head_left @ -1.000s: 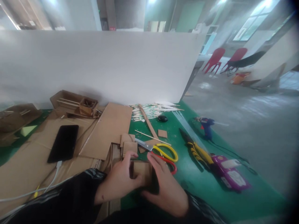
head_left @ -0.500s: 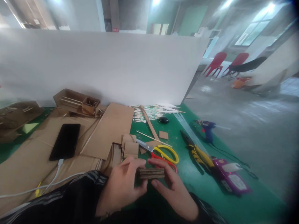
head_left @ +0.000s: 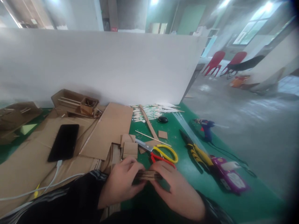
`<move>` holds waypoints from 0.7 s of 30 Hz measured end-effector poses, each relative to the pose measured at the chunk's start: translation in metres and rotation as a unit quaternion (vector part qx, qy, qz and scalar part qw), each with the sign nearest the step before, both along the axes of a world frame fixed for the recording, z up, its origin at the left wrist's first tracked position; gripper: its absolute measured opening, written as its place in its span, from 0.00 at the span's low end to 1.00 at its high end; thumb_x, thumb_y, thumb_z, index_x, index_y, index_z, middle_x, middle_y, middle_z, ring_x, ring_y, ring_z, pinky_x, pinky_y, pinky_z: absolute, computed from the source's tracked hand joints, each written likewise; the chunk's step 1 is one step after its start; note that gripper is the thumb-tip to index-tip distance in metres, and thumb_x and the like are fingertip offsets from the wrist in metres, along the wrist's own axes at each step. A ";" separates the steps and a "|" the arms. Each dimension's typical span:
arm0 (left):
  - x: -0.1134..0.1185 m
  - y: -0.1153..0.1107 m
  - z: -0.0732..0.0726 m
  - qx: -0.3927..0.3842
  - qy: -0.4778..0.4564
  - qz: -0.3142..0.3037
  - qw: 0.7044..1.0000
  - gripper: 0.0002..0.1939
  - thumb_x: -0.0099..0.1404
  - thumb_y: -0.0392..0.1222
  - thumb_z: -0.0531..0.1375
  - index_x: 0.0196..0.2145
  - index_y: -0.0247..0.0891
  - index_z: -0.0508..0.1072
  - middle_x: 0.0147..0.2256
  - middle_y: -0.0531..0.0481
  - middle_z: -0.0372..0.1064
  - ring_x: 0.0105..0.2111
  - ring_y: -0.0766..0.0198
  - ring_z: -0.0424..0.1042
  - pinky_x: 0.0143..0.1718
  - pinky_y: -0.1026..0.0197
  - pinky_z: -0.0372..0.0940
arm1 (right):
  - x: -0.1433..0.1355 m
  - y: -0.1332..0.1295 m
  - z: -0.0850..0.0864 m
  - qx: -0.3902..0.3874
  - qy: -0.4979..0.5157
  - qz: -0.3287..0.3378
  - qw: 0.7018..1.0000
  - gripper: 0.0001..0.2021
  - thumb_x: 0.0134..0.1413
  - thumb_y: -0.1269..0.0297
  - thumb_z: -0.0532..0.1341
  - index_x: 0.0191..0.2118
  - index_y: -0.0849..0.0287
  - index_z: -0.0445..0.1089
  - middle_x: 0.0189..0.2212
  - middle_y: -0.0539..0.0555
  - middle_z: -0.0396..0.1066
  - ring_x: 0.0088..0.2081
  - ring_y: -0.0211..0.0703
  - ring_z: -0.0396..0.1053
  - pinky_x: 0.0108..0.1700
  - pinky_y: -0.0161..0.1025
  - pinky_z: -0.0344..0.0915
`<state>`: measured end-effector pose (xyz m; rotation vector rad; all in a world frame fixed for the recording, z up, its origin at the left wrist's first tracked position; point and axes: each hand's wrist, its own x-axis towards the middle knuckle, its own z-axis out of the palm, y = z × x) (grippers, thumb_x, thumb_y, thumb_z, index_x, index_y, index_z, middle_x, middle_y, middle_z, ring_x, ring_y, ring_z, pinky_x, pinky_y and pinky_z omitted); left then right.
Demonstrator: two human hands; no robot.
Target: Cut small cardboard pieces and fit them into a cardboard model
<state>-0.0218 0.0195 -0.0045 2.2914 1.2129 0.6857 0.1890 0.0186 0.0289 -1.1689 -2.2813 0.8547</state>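
Green tabletop (head_left: 233, 205) below, white panel (head_left: 105, 65) behind. Hold small cardboard stack (head_left: 149, 175) level, layered edge toward the head, between left hand (head_left: 121, 183) and right hand (head_left: 179, 193). Fingers of both hands nearly closed, pinching opposite ends, fingertips above and thumbs below; far side hidden. Press both ends evenly to align the layers; avoid twisting or crushing the corners. Note scissors (head_left: 149, 148) just beyond the right fingers, handles close enough to snag. Allow for loose cardboard squares (head_left: 130, 150) ahead of the left hand. Farther right: pliers (head_left: 202, 154), purple device (head_left: 230, 175) and glue gun (head_left: 206, 127). Farther left: phone (head_left: 64, 143), with white cable (head_left: 59, 164) near the left sleeve.
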 end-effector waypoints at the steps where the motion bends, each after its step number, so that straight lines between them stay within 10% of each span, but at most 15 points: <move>1: 0.000 0.001 0.002 -0.007 0.004 -0.006 1.000 0.12 0.58 0.40 0.61 0.42 0.40 0.69 0.40 0.44 0.69 0.40 0.55 0.70 0.41 0.56 0.67 | -0.001 0.002 0.001 0.011 -0.036 0.011 0.999 0.08 0.57 0.74 0.56 0.40 0.55 0.66 0.38 0.52 0.70 0.40 0.45 0.67 0.42 0.41 0.63; 8: -0.006 0.004 0.002 0.084 0.016 -0.069 0.994 0.08 0.61 0.38 0.58 0.40 0.41 0.71 0.41 0.46 0.70 0.42 0.56 0.67 0.44 0.56 0.64 | -0.014 0.012 -0.003 0.034 -0.168 0.067 0.983 0.07 0.53 0.74 0.59 0.38 0.57 0.67 0.38 0.53 0.70 0.41 0.47 0.66 0.43 0.43 0.63; 21: -0.017 0.007 -0.009 0.273 0.021 -0.101 0.957 0.11 0.65 0.39 0.60 0.45 0.46 0.74 0.35 0.52 0.74 0.34 0.64 0.67 0.34 0.63 0.66 | -0.016 0.014 -0.021 0.012 -0.089 0.068 0.994 0.07 0.51 0.76 0.61 0.36 0.58 0.67 0.36 0.52 0.68 0.42 0.46 0.62 0.43 0.41 0.62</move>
